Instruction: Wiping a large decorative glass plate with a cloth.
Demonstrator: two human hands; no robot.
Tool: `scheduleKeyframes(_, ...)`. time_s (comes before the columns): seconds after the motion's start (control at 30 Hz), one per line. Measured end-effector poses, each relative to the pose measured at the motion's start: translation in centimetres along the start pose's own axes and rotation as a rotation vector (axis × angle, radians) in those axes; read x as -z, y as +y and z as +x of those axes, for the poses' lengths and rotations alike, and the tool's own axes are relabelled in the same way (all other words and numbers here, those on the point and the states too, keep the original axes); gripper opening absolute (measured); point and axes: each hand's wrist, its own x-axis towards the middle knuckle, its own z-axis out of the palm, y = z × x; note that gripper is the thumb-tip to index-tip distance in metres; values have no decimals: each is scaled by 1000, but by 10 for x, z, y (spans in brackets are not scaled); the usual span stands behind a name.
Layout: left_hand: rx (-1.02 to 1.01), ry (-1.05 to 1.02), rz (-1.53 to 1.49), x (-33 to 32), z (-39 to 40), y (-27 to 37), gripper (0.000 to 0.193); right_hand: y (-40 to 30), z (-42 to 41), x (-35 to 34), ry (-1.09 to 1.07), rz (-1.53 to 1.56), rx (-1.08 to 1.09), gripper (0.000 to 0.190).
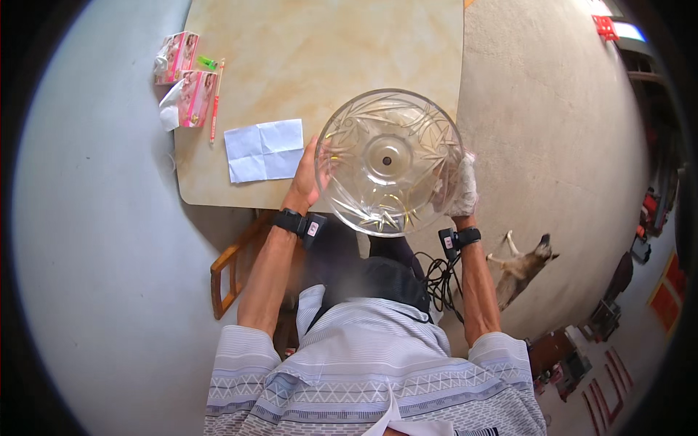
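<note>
A clear glass bowl [388, 140] with cut leaf patterns and a dark round spot at its centre is held up between my two hands, over the table's near right corner. My left hand [312, 173] grips the bowl's left side, its fingers showing through the glass. On the opposite side my right hand [462, 188] holds the rim; white fabric, a cloth or a glove, covers most of it. Left of the bowl, a creased white sheet of paper [264, 151] lies unfolded on the stone-patterned table [327, 49].
Two pink tissue boxes [197, 98] stand at the table's left edge, beside a red-and-white stick [215, 109] and a small green object [207, 62]. A wooden chair [224, 280] is at lower left. Black cables [443, 278] hang by my right forearm. A dog [518, 270] lies on the floor.
</note>
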Motion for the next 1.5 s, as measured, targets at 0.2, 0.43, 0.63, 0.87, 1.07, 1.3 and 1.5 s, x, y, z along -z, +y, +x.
scheduleKeyframes(0.2, 132, 51, 333, -12, 11, 15, 76, -10, -9, 16, 23, 24, -83, 73)
scheduleKeyframes(0.43, 209, 69, 645, -32, 45, 50, 93, -20, 8, 23, 22, 73, -118, 71)
scheduleKeyframes(0.63, 162, 64, 640, -44, 71, 49, 101, -20, 18, 32, 30, 86, -130, 70)
scheduleKeyframes(0.87, 164, 147, 747, -54, 93, 51, 101, -19, 14, 45, 103, 110, -199, 69)
scheduleKeyframes(1.07, 145, 187, 931, -85, 115, 50, 90, -29, 35, 51, 163, 141, -243, 68)
scheduleKeyframes(1.3, 64, -18, 1095, -66, 176, 50, 98, -38, 64, 55, 130, 188, -211, 67)
scheduleKeyframes(1.5, 247, 27, 806, -82, 195, 71, 99, -39, 76, 72, -31, 317, -98, 67)
